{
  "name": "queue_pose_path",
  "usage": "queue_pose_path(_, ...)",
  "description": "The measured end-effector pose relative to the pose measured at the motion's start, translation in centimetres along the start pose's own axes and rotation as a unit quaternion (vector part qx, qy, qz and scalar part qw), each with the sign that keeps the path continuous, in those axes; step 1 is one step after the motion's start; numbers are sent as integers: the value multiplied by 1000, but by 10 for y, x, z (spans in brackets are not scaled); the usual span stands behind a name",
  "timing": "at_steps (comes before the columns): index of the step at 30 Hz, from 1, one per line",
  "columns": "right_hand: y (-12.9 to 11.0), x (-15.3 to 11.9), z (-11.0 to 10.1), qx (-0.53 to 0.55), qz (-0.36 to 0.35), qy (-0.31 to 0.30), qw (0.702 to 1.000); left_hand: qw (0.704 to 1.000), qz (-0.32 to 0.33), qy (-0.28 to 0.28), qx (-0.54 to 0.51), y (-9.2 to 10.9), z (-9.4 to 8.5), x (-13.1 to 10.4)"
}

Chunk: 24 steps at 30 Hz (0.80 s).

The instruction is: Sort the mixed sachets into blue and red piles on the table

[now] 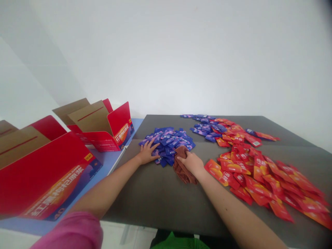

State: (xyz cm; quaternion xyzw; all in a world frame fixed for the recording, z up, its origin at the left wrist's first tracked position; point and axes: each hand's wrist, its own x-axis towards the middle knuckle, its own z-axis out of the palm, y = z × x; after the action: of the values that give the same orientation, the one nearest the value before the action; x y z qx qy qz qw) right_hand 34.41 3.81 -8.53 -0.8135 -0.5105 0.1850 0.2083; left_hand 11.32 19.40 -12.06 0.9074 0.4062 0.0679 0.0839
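The left hand point(148, 152) and right hand point(192, 163) are bare, with slender fingers. On the left arm point(114, 181) I record a magenta-pink sleeve point(75, 231), plain, its cloth creased and its end thick and rounded; the forearm below it is uncovered. The right arm point(228, 211) is bare as far as I can see, with one small spot point(226, 209) on the forearm. At the lower edge I log bright green clothing point(178, 242), softly folded.
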Motion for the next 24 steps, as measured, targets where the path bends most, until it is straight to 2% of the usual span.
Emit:
queue_pose_path(3, 4, -6, -3, 63, 3, 26, 998, 1000, 8, 7, 0, -5, 1, 4)
queue_pose_path(7, 16, -30, -18, 146, 5, 66, 987, 999, 23, 33, -7, -10, 3, 3)
queue_pose_path(12, 42, -84, -37, 305, 8, 127, 944, 996, 22, 84, -13, -20, 7, 0)
queue_pose_path(16, 70, -129, -32, 366, 11, 154, 918, 985, 24, 167, -34, -19, -5, 8)
queue_pose_path(18, 85, -143, -23, 370, 8, 170, 913, 971, 55, 227, -53, -4, -20, 21)
queue_pose_path(20, 99, -151, -11, 366, 0, 180, 913, 955, 102, 264, -84, 25, -36, 43)
queue_pose_path(21, 105, -153, -4, 360, -5, 182, 915, 951, 120, 264, -108, 43, -43, 57)
queue_pose_path(23, 116, -154, 9, 346, -13, 189, 919, 954, 123, 212, -175, 87, -49, 89)
queue_pose_path(24, 121, -153, 15, 339, -15, 193, 920, 958, 106, 153, -216, 110, -47, 106)
